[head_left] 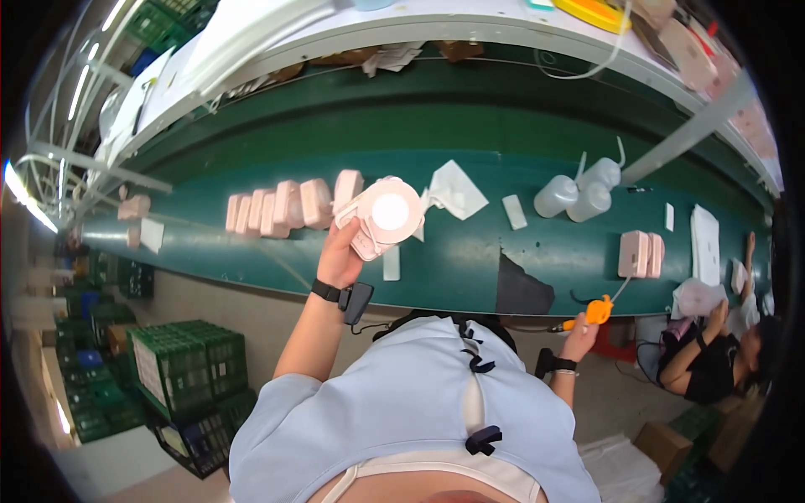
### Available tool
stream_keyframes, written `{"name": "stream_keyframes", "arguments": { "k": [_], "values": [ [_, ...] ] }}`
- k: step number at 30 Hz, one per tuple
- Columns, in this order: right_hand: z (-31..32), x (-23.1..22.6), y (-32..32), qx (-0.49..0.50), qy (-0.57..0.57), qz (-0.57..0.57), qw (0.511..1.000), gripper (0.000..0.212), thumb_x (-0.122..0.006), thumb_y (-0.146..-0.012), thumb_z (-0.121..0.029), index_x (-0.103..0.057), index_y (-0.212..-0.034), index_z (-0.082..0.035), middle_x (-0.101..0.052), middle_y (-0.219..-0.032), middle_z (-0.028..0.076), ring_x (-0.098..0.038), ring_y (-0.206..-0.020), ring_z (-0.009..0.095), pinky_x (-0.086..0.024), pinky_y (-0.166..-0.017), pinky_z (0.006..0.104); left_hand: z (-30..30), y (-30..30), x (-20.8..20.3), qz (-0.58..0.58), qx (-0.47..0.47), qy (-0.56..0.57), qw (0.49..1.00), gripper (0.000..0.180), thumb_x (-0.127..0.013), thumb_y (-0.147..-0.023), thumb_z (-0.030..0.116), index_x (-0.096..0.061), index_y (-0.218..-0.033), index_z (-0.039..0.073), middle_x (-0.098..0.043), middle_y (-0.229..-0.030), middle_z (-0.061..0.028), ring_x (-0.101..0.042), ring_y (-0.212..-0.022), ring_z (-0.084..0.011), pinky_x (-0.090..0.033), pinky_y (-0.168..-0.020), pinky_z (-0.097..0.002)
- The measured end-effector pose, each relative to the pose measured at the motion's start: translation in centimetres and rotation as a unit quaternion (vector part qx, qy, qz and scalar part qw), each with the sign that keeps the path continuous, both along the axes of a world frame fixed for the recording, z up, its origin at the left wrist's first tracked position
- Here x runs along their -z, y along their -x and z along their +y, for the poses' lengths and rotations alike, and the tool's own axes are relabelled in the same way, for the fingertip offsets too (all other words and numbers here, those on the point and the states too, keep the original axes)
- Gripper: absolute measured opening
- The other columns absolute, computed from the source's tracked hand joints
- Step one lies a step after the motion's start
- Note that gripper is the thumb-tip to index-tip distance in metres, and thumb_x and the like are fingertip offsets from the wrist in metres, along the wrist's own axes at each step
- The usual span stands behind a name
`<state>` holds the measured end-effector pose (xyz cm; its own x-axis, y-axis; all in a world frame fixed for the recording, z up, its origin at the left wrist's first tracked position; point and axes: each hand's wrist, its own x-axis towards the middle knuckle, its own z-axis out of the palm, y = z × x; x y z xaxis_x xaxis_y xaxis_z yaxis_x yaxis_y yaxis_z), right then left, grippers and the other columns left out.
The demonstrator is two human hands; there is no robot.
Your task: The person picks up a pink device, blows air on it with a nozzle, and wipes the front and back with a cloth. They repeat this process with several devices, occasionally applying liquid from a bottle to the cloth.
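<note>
My left hand [339, 258] is closed around a pale pink device [406, 189] with a round, brightly lit white face, held up over the green table. My right hand [579, 339], at the table's front edge, grips an orange air blow gun [599, 310]. Its thin nozzle points up and right toward a few pink devices [635, 255] standing close together; whether it touches them I cannot tell. Left of my left hand, several more pink devices [274, 210] stand in a row. A crumpled white cloth [457, 189] lies just right of the held device.
Clear bottles with bent spouts [558, 198] stand right of centre. A black sheet [521, 285] lies at the front edge, a white flat stack [705, 245] farther right. A white shelf [436, 27] spans the back. Another person [713, 360] works at right; green crates [186, 365] stand on the left.
</note>
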<state>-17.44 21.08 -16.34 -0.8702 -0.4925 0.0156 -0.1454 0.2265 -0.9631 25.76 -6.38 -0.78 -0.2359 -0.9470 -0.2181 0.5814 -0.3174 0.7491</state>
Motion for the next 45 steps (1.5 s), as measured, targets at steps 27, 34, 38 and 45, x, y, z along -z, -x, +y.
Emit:
{"name": "stream_keyframes", "arguments": {
  "k": [27, 34, 38, 45],
  "values": [
    [-23.9, -21.0, -25.1, -0.798, -0.103, 0.303, 0.512, 0.038, -0.062, -0.089, -0.041, -0.052, -0.098, -0.005, -0.062, -0.089, 0.014, -0.061, -0.080, 0.038, -0.048, -0.066, 0.0454, 7.4, -22.7, -7.5, -0.678, 0.030, 0.278, 0.679, 0.054, -0.077, -0.069, 0.012, -0.061, -0.120, 0.013, -0.063, -0.100, -0.0085, -0.060, -0.096, -0.0281, -0.047, -0.091, -0.0404],
    [-26.3, -19.8, -24.5, -0.813, -0.112, 0.249, 0.513, 0.038, -0.066, -0.088, -0.039, -0.052, -0.095, -0.004, -0.059, -0.082, 0.018, -0.059, -0.078, 0.038, -0.046, -0.066, 0.0424, 9.8, -23.8, -1.6, -0.111, -0.210, -0.053, 0.970, 0.056, -0.071, -0.082, 0.017, -0.050, -0.134, 0.009, -0.062, -0.110, -0.0122, -0.061, -0.102, -0.0255, -0.053, -0.089, -0.0383],
    [-25.6, -21.1, -25.5, -0.839, -0.094, 0.235, 0.482, 0.037, -0.063, -0.089, -0.039, -0.053, -0.097, -0.005, -0.063, -0.087, 0.016, -0.061, -0.080, 0.038, -0.048, -0.067, 0.0443, 12.4, -24.2, 2.7, 0.161, -0.223, -0.169, 0.947, 0.044, -0.065, -0.088, 0.018, -0.053, -0.129, 0.006, -0.058, -0.115, -0.0166, -0.060, -0.102, -0.0270, -0.055, -0.090, -0.0385],
    [-24.2, -20.6, -27.4, -0.805, -0.105, 0.311, 0.495, 0.036, -0.065, -0.087, -0.037, -0.052, -0.094, -0.005, -0.062, -0.084, 0.015, -0.061, -0.077, 0.037, -0.048, -0.065, 0.0451, 12.8, -23.5, 3.6, 0.266, -0.317, -0.171, 0.894, 0.034, -0.064, -0.090, 0.017, -0.055, -0.119, 0.003, -0.058, -0.111, -0.0165, -0.060, -0.100, -0.0292, -0.056, -0.088, -0.0392]
  ]
}}
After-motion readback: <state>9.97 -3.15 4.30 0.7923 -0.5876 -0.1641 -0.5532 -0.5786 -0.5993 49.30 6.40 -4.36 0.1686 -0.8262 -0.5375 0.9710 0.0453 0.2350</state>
